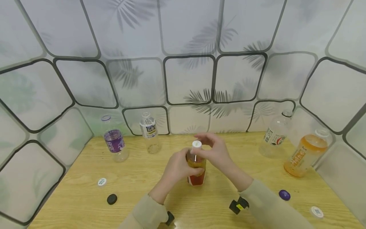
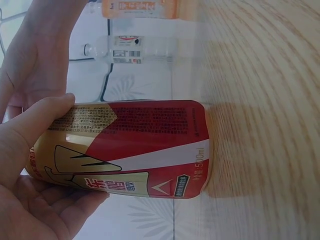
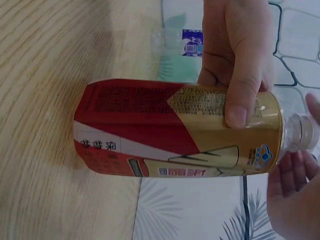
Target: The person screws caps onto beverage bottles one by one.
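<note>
Head view: a tea bottle (image 1: 196,167) with a red and gold label stands upright near the middle of the wooden tabletop (image 1: 143,190). The left hand (image 1: 178,167) wraps its fingers round the bottle's body. The right hand (image 1: 215,149) curls over the top, its fingertips on the white cap (image 1: 196,144). At the back left stand a purple-label bottle (image 1: 114,140) and a clear bottle (image 1: 150,132), both without caps. At the back right stand another clear bottle (image 1: 275,133) and an orange bottle (image 1: 306,152) with a white cap. Loose caps lie on the tabletop: a white one (image 1: 101,182) and a black one (image 1: 112,199) at the left, a purple one (image 1: 284,194) and a white one (image 1: 316,211) at the right.

Left wrist view: the left hand (image 2: 35,165) grips the tea bottle (image 2: 135,150), thumb lying across the gold part of the label and fingers curled beneath it. The bottle's base rests on the tabletop (image 2: 265,100). The clear bottle (image 2: 130,49) and the orange bottle (image 2: 140,7) show beyond it.

Right wrist view: the left hand (image 3: 237,55) clasps the tea bottle (image 3: 175,130), thumb pressed on the gold label. The right hand (image 3: 295,195) sits at the neck, fingers bent round it; the cap itself is hidden here. The purple-label bottle (image 3: 187,42) stands behind.
</note>
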`<action>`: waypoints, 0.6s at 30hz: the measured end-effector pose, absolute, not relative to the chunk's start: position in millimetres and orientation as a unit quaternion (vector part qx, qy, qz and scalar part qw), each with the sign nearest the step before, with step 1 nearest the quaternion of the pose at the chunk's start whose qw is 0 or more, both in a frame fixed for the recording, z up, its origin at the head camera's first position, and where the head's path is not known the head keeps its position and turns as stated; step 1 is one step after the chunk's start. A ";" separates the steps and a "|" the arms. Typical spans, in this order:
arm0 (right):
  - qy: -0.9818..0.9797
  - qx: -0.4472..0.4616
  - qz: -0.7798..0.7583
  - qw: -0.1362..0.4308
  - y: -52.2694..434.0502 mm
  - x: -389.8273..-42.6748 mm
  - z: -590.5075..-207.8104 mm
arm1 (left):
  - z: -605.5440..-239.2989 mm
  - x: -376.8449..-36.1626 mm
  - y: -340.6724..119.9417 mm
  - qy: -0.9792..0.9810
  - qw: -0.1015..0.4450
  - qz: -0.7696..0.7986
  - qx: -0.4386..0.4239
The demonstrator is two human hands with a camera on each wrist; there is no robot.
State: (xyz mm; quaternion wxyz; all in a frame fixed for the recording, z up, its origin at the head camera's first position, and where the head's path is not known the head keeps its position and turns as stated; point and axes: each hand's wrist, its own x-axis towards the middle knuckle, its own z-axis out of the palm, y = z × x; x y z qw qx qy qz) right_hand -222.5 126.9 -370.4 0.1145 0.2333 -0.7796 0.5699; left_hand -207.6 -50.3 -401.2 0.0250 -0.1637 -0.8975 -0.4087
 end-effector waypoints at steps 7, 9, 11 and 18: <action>-0.741 0.314 0.591 0.060 139.0 -227.8 -375.8 | -401.4 -208.3 -50.3 -0.896 0.026 -0.412 -0.164; -0.733 0.327 0.594 0.049 140.8 -228.7 -375.9 | -401.4 -208.3 -50.2 -0.897 0.028 -0.410 -0.164; -0.733 0.322 0.598 0.042 141.7 -228.4 -375.8 | -401.7 -208.3 -50.3 -0.897 0.029 -0.409 -0.164; -0.746 0.263 0.609 0.056 138.2 -225.2 -375.7 | -402.3 -207.5 -50.4 -0.896 0.033 -0.411 -0.166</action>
